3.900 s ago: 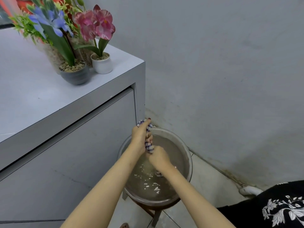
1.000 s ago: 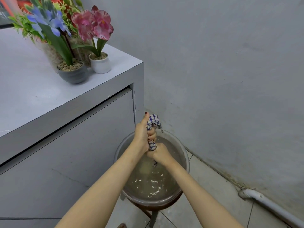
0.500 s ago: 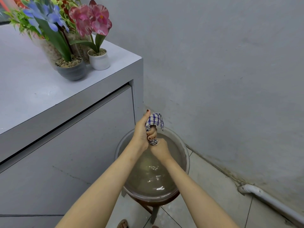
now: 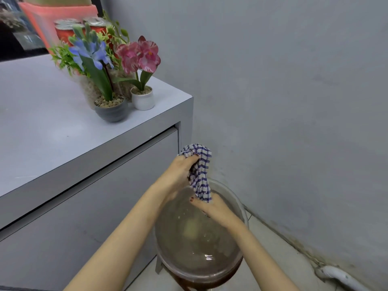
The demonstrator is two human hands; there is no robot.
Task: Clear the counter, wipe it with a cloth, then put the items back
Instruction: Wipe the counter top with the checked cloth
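A blue-and-white checked cloth point(image 4: 200, 173) hangs between both hands above a metal basin point(image 4: 235, 198) of cloudy water. My left hand point(image 4: 180, 173) grips the cloth's bunched upper end. My right hand point(image 4: 214, 208) holds its lower end just over the water. The grey counter point(image 4: 48, 127) lies to the left. Near its right corner stand a pink flower in a white pot point(image 4: 143, 99) and a blue flower in a grey pot point(image 4: 111, 110).
Red cans point(image 4: 65, 31) and a pink box point(image 4: 42, 22) sit behind the flowers at the counter's back. The basin rests on a low stool point(image 4: 159, 267) on the tiled floor. A grey wall point(image 4: 294, 101) rises on the right, with a white pipe point(image 4: 340, 276) along its base.
The cloth has loosened from a tight twist and hangs more spread out. Both hands have lifted slightly above the water. The view has tilted up, bringing the cans and box into sight.
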